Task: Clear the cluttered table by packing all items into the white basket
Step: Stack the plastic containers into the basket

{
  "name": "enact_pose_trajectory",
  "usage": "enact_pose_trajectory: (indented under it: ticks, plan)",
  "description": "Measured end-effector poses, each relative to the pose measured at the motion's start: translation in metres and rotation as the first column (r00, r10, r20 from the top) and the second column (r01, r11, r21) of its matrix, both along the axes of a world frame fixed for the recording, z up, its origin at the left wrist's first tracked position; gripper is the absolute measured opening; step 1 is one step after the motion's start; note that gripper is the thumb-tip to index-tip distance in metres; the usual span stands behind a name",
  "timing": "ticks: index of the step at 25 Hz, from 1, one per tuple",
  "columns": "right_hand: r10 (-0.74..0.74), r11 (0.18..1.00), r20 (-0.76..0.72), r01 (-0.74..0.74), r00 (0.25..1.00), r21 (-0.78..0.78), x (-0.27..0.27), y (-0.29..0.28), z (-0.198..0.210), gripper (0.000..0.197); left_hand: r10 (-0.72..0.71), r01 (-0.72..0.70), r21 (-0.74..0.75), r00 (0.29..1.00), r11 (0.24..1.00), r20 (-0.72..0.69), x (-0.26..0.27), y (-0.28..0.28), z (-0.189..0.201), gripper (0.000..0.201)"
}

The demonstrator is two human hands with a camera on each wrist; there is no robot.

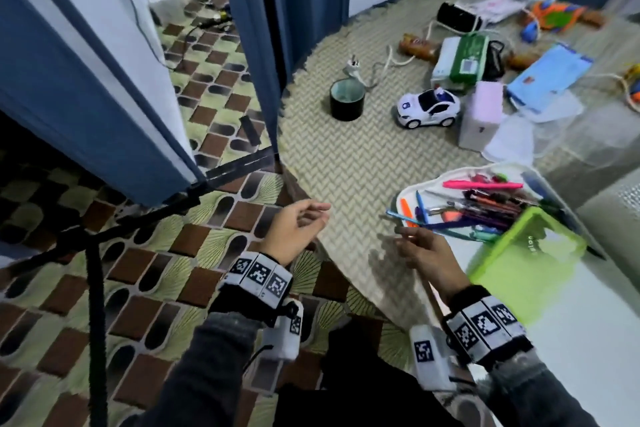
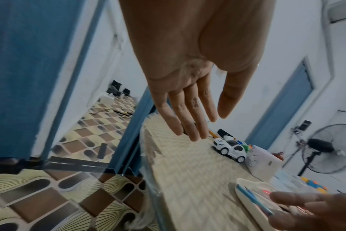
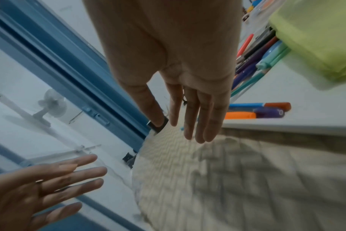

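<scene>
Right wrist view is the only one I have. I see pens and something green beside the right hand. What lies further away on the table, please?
Observer: A white toy police car stands on its wheels near the middle of the table.
Operator: Is something standing near this car?
Observer: Yes, a black round container stands upright to its left, apart from it.
Operator: And on the other side of the car?
Observer: A white box with a pink top stands close beside the car, on its right.
</scene>
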State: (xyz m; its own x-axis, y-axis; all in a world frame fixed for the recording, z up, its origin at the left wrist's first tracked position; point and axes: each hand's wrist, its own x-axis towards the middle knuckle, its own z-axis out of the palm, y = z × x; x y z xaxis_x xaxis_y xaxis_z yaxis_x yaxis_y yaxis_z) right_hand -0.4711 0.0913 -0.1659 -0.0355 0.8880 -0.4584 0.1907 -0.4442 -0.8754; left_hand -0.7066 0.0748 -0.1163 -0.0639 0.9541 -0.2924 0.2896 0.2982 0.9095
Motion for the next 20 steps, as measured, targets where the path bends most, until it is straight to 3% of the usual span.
enact_pose_trajectory:
  ticks: [10, 20]
  plan:
    - [-0.26, 0.963, 0.0, 0.259, 0.966, 0.079, 0.047, 0.081, 0.018, 0.026, -0.253, 0.248, 0.102, 0.967, 0.964, 0.04, 0.064, 0.143, 0.011, 0.02]
    - [-0.553, 0.827, -0.006, 0.55, 0.833, 0.116, 0.079, 0.12, 0.026, 0.023, -0.499, 0.478, 0.186, 0.862, 0.859, 0.089, 0.141, 0.234, 0.015, 0.021]
